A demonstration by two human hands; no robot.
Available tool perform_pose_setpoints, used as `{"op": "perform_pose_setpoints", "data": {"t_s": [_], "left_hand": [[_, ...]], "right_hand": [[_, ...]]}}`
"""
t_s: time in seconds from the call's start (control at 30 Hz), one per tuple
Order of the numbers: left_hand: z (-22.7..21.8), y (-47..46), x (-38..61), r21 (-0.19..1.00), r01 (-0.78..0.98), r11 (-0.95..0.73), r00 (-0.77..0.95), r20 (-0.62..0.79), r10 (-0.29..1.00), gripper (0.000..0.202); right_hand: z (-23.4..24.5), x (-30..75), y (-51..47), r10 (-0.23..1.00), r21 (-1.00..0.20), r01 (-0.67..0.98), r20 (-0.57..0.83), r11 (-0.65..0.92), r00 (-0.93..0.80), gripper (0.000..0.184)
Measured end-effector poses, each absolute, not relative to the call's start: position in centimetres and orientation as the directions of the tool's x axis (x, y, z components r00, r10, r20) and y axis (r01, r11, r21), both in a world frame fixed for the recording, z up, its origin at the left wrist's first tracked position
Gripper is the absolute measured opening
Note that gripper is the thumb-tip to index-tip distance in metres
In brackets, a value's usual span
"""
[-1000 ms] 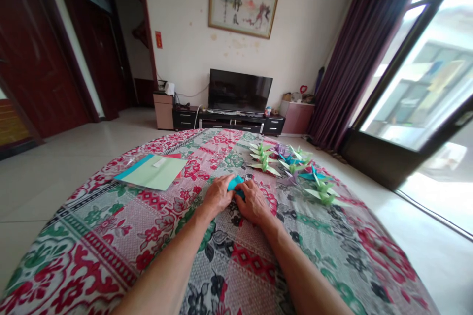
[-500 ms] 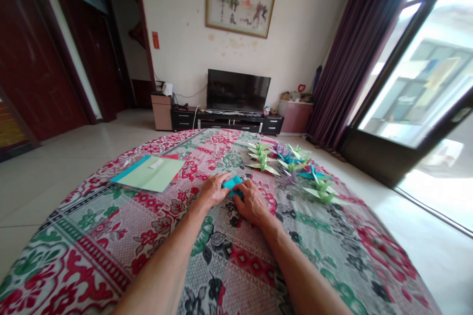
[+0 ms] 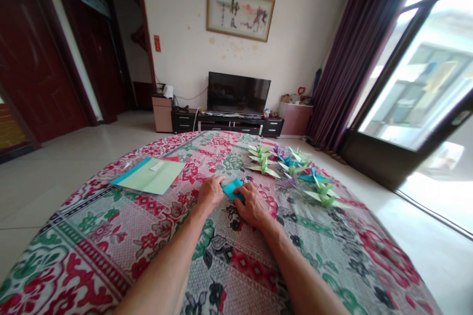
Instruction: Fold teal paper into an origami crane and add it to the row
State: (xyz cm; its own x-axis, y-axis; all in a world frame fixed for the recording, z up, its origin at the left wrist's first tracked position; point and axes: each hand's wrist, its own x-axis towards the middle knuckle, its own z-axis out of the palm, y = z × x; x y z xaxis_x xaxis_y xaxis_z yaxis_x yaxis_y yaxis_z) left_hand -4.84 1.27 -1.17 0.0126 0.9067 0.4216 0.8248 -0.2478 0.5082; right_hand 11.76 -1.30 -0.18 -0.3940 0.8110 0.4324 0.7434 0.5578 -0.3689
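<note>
My left hand (image 3: 211, 192) lies on the bench (image 3: 111, 236) with its fingers curled narrow, the fingertips holding the left edge of the teal paper (image 3: 232, 187). My right hand (image 3: 253, 203) lies just beside it, fingers partly bent, its fingertips pressing on the near right edge of the same sheet. The teal paper sits between the two hands, folded and flat against the flowered cloth, near the middle of the bench.

Surroundings:
- To the left, well apart from the hands: a stack of paper sheets (image 3: 150, 176) (pale green on top, teal and red edges showing beneath).
- To the right and beyond the hands: a group of folded paper cranes (image 3: 291, 167) in green, teal and purple, standing on the cloth.
- Beyond the bench: a television (image 3: 238, 92) on a low cabinet against the far wall, with a framed picture (image 3: 240, 11) above it.
</note>
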Motion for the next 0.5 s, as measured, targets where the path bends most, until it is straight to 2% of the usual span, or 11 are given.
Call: {"op": "perform_pose_setpoints", "data": {"t_s": [0.13,0.27,0.5], "left_hand": [[-1.02,0.53,-4.68,0.415,0.821,-0.393,0.134,0.528,0.839,0.028],[-0.86,0.18,-4.50,0.299,0.853,-0.428,0.272,0.444,0.853,0.026],[-1.01,0.45,-4.48,0.311,0.859,-0.406,0.263,0.411,0.873,0.028]], "right_hand": [[-0.25,11.73,-1.27,0.819,-0.363,0.756,0.426,0.544,-0.385,0.019],[0.03,11.75,-1.58,0.847,-0.328,0.812,0.408,0.483,-0.340,0.024],[0.05,12.58,-1.41,0.889,-0.273,0.872,0.339,0.406,-0.307,0.037]]}}
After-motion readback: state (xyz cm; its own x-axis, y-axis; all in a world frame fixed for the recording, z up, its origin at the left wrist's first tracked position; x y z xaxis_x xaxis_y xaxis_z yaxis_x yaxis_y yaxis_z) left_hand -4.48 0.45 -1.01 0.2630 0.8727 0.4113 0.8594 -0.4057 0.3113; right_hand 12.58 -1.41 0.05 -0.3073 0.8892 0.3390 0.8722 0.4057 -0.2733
